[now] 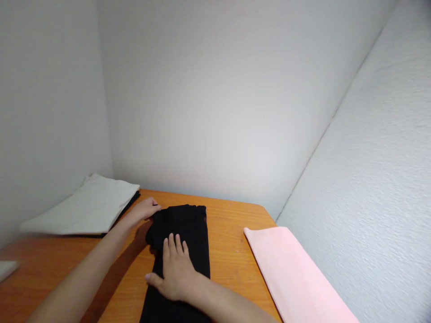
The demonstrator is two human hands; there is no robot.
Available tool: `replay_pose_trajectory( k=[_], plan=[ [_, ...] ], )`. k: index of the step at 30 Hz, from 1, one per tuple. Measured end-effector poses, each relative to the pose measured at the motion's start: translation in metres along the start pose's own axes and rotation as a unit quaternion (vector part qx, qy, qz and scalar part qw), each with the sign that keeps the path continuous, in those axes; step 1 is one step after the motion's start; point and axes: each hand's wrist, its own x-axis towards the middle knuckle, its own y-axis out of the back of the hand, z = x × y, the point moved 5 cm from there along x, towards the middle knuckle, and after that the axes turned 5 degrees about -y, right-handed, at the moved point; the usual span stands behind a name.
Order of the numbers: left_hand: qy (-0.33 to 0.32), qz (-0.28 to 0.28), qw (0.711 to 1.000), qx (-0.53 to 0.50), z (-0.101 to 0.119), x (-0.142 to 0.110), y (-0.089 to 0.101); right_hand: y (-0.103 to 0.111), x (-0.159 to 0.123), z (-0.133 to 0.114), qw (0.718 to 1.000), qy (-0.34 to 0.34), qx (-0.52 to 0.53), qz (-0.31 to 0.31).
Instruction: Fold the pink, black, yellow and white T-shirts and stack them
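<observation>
Two hands on black garment (183, 233), mid-table (232, 251), long axis running near-to-far. R hand (177, 269) flat, fingers spread, pressing cloth centre. L hand (144, 210) pinching far-left corner, nearer the far edge. White stack (87, 206) to left, pink cloth (289, 273) to right.

Table (232, 224): wood, orange-brown, smooth, slight sheen, fine grain lines. Black garment (188, 233): matt cloth, soft, no shine. Pink cloth (289, 273): smooth, matt, flat folded. Pale grey cloth (87, 206): matt, smooth weave. Walls (218, 98): matt paint; right wall (377, 188) finely rough.
</observation>
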Motion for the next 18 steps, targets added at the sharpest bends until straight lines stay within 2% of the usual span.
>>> replay_pose_trajectory(
  k=[2, 5, 8, 10, 14, 18],
  plan=[
    [-0.031, -0.029, 0.999, -0.022, 0.022, -0.001, -0.014, -0.009, -0.016, -0.011, 1.0, 0.013, 0.002, -0.013],
    [-0.103, -0.069, 0.992, -0.028, 0.05, -0.016, -0.048, -0.017, -0.04, -0.018, 0.999, 0.039, -0.002, -0.024],
    [-0.173, -0.097, 0.98, -0.002, 0.062, -0.05, -0.083, -0.017, -0.065, -0.017, 0.997, 0.071, -0.005, -0.02],
    [-0.214, -0.087, 0.972, 0.031, 0.063, -0.073, -0.099, -0.016, -0.08, -0.015, 0.996, 0.08, -0.007, -0.029],
    [-0.295, -0.027, 0.939, 0.173, 0.063, -0.099, -0.114, -0.012, -0.108, -0.017, 0.991, 0.106, -0.012, -0.076],
    [-0.31, -0.031, 0.926, 0.214, 0.063, -0.105, -0.121, -0.001, -0.142, -0.027, 0.983, 0.142, -0.059, -0.1]
  ],
)
